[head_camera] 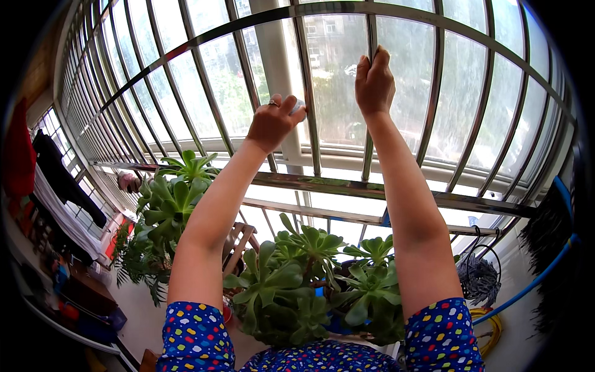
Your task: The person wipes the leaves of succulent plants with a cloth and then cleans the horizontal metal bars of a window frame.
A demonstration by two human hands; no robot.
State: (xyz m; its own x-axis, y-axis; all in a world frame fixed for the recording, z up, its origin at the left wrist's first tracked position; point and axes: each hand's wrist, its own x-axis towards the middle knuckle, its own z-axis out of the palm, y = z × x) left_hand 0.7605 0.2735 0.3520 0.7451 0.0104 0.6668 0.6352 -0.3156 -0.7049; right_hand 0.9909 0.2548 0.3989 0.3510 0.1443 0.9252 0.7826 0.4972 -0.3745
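Both my arms reach up to a window grille of shiny metal bars (312,107). My left hand (274,120), with a ring on one finger, is closed around a pale bluish item (297,108), perhaps a cloth, beside one upright bar. Most of that item is hidden by my fingers. Higher up and to the right, my right hand (375,83) grips another upright bar (371,32). Behind the bars stand streaked, hazy glass panes (337,83) in a pale frame.
Potted succulents (279,283) crowd the space below my arms, with more (179,200) at left. A horizontal metal rail (325,185) crosses below my hands. Hanging clothes (65,172) are far left. At right are a grey mop head (481,279), a blue pole (525,290) and a coiled yellow hose (493,332).
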